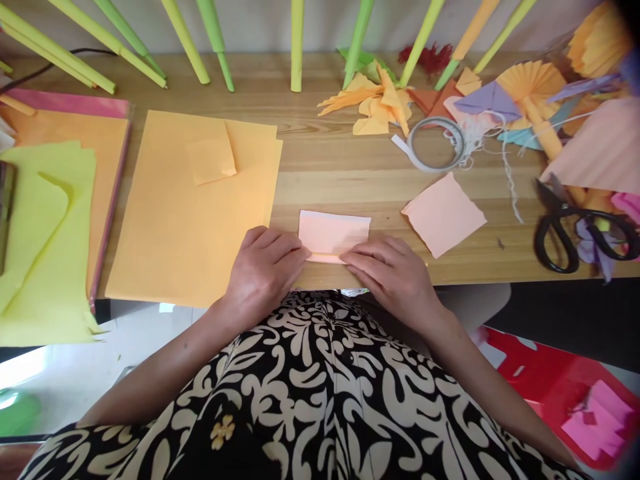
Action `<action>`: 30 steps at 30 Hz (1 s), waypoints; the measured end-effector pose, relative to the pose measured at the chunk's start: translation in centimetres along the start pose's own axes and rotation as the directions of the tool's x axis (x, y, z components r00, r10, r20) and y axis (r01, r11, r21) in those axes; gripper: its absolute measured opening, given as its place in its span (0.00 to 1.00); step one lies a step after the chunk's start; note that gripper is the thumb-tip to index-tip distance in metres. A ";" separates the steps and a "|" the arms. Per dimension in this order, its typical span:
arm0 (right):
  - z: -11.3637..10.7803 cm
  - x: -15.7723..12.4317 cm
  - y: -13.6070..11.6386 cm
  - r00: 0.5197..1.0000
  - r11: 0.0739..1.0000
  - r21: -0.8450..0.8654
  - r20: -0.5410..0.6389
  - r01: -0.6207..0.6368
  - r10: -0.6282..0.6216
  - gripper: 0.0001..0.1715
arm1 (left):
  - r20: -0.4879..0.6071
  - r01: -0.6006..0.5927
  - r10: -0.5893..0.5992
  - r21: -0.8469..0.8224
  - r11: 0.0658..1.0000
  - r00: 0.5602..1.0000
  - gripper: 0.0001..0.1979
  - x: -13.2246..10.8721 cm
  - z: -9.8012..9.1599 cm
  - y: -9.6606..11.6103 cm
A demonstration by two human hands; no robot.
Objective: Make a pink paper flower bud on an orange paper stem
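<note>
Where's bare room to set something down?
Bare wooden tabletop lies between the orange paper sheets and white tape roll, beyond the pink folded paper; a smaller patch separates the pink paper square from the black-handled metal scissors. The far right is crowded with colourful folded paper pieces.

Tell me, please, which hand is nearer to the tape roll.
Right: the right hand is on the near side of the tape roll, slightly left; the left hand is much farther left.

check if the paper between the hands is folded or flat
Partly folded: the pink paper has a creased strip along its near edge.
</note>
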State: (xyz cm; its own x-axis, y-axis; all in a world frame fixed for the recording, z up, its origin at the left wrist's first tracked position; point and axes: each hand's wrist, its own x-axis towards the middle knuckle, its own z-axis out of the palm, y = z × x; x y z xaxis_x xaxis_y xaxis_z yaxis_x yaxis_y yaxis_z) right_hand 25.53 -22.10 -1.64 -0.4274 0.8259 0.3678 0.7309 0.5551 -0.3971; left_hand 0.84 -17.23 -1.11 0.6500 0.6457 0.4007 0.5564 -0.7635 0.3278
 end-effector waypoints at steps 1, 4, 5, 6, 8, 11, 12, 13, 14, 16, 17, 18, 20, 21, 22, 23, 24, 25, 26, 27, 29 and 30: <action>-0.1 -0.1 0.1 1.000 1.000 0.000 -0.005 0.001 -0.001 0.10 | 0.006 -0.006 0.006 0.004 1.000 1.000 0.04 0.1 0.0 0.0; -0.4 -0.4 0.5 1.000 1.000 -0.016 -0.026 -0.012 0.012 0.10 | 0.018 -0.005 0.005 0.008 1.000 1.000 0.04 0.2 0.0 -0.1; -0.4 -0.5 0.6 0.999 0.999 -0.028 -0.032 -0.021 0.020 0.09 | 0.019 0.005 -0.005 0.008 1.000 1.000 0.05 0.2 0.0 -0.1; -0.4 -0.5 0.6 0.999 0.999 -0.040 -0.036 -0.028 0.027 0.09 | 0.015 0.017 -0.017 0.009 1.000 1.000 0.05 0.2 0.1 -0.1; -0.4 -0.5 0.6 0.998 0.997 -0.065 -0.039 -0.042 0.039 0.08 | 0.003 0.040 -0.040 0.012 0.999 0.999 0.05 0.1 0.2 -0.1; -0.3 -0.3 0.5 0.998 0.995 -0.074 -0.021 -0.068 0.067 0.07 | -0.004 0.044 -0.044 0.009 0.999 0.999 0.05 0.0 0.3 -0.1; -0.4 -0.2 0.5 0.997 0.994 -0.070 -0.008 -0.078 0.078 0.07 | -0.006 0.038 -0.038 0.005 0.999 0.999 0.04 0.0 0.3 -0.1; -0.4 -0.2 0.6 0.996 0.994 -0.063 0.006 -0.086 0.087 0.07 | -0.010 0.033 -0.033 0.001 0.999 0.999 0.04 0.1 0.2 -0.2; -0.4 -0.1 0.6 0.995 0.994 -0.055 0.018 -0.095 0.096 0.06 | -0.014 0.032 -0.032 -0.005 0.999 0.999 0.04 0.1 0.2 -0.2; -0.4 0.0 0.6 0.992 0.992 -0.045 0.033 -0.122 0.123 0.05 | -0.008 0.037 -0.038 -0.017 0.999 0.999 0.04 0.2 0.1 -0.4; -0.4 0.0 0.6 0.990 0.990 -0.046 0.036 -0.137 0.138 0.05 | 0.003 0.044 -0.044 -0.022 0.999 0.999 0.04 0.3 0.1 -0.5; -0.4 0.1 0.7 0.988 0.988 -0.050 0.039 -0.147 0.149 0.05 | 0.014 0.049 -0.049 -0.024 0.999 0.999 0.04 0.4 0.1 -0.5; -0.4 0.2 0.7 0.987 0.987 -0.064 0.043 -0.149 0.152 0.07 | 0.037 0.054 -0.053 -0.021 0.998 0.998 0.05 0.5 0.0 -0.7; -0.4 0.3 0.7 0.988 0.987 -0.070 0.047 -0.143 0.146 0.08 | 0.047 0.054 -0.053 -0.019 0.998 0.998 0.06 0.6 -0.1 -0.8; -0.3 0.3 0.7 0.989 0.988 -0.074 0.052 -0.134 0.138 0.09 | 0.056 0.053 -0.052 -0.018 0.998 0.997 0.07 0.7 -0.2 -0.8; -0.3 0.3 0.7 0.989 0.988 -0.078 0.055 -0.130 0.135 0.09 | 0.068 0.051 -0.049 -0.019 0.999 0.996 0.07 0.8 -0.2 -0.9; -0.3 0.4 0.7 0.989 0.988 -0.083 0.056 -0.130 0.135 0.09 | 0.081 0.049 -0.047 -0.020 0.999 0.996 0.08 0.9 -0.3 -0.9; -0.3 0.4 0.7 0.989 0.987 -0.091 0.055 -0.130 0.136 0.09 | 0.095 0.046 -0.044 -0.023 0.999 0.995 0.08 1.0 -0.4 -1.0; -0.3 0.4 0.7 0.990 0.987 -0.099 0.052 -0.129 0.134 0.09 | 0.109 0.044 -0.041 -0.026 0.999 0.993 0.09 1.1 -0.4 -1.0; -0.3 0.3 0.7 0.991 0.986 -0.108 0.045 -0.124 0.130 0.08 | 0.124 0.044 -0.040 -0.030 0.999 0.991 0.09 1.2 -0.5 -1.1; -0.3 0.2 0.8 0.994 0.987 -0.125 0.025 -0.101 0.105 0.06 | 0.149 0.043 -0.037 -0.040 0.998 0.988 0.09 1.3 -0.6 -1.2; -0.2 0.1 0.8 0.996 0.988 -0.132 0.015 -0.084 0.087 0.05 | 0.155 0.039 -0.032 -0.047 0.998 0.987 0.09 1.3 -0.7 -1.3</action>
State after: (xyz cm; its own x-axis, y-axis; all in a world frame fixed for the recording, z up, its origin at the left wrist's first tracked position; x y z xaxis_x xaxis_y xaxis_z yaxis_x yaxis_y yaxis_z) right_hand 26.20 -21.61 -1.72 -0.3700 0.8724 0.3196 0.8283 0.4655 -0.3118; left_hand 0.65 -15.42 -0.41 0.7044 0.6633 0.2526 0.5569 -0.7371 0.3828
